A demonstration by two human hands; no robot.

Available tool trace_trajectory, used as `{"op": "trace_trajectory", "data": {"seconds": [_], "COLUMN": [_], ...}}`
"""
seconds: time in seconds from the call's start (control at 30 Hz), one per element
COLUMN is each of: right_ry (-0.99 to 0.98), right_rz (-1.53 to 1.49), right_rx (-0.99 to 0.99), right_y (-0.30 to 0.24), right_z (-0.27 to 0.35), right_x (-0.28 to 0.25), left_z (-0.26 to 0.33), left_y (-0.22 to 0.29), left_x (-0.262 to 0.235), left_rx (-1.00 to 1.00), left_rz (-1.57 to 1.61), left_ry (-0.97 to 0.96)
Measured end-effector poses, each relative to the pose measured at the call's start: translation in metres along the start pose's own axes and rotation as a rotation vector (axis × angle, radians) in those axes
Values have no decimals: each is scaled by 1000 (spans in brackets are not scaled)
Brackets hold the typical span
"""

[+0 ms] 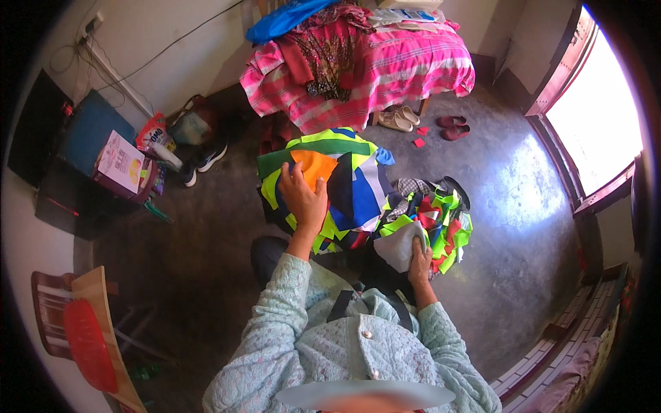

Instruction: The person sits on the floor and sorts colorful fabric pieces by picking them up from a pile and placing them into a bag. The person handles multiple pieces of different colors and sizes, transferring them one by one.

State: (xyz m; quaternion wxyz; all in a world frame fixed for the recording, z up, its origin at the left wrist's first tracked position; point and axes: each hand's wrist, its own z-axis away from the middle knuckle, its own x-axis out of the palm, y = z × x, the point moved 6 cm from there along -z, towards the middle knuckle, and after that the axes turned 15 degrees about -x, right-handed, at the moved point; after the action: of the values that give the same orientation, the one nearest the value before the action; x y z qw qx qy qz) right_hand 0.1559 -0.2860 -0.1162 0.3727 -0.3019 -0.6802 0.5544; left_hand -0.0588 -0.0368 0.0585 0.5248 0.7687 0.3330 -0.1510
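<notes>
Head view, looking down at a dark concrete floor point(523, 206).

Left hand point(303, 196), centre of frame: laid palm-down on a stack of cloth pieces point(344, 186), fingers spread over an orange piece point(315, 165) on top. The grip is wide and flat, pressing rather than closed on anything. The stack shows neon yellow, green, blue and dark panels, and sits just above frame centre on the floor.

Right hand point(418, 261), just right of centre and lower: fingers curled round a pale grey-white cloth piece point(403, 244), so the grip holds that piece. It is at the near edge of a loose heap of scraps point(441, 213) in green, red and yellow, which lies touching the right side of the stack.

Both forearms are in pale green quilted sleeves point(275, 316), coming up from the lower edge.

Surroundings: a bed with a pink striped cover point(406, 69) at top centre, clothes piled on it. Pairs of shoes point(399, 120) on the floor below it. Cartons and packets point(124, 165) at upper left. A red plastic chair point(89, 344) at lower left. A bright window point(606, 117) at upper right.
</notes>
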Motion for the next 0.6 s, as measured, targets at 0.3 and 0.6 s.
{"op": "trace_trajectory", "data": {"seconds": [0.3, 0.6], "right_ry": [25, 22], "right_rz": [40, 4], "right_rx": [5, -37], "right_y": [-15, -2], "right_z": [2, 0], "right_x": [2, -1], "left_z": [-34, -43], "left_y": [1, -5], "left_x": [86, 106], "left_rx": [301, 314], "left_rz": [-150, -189], "left_ry": [-325, -275]}}
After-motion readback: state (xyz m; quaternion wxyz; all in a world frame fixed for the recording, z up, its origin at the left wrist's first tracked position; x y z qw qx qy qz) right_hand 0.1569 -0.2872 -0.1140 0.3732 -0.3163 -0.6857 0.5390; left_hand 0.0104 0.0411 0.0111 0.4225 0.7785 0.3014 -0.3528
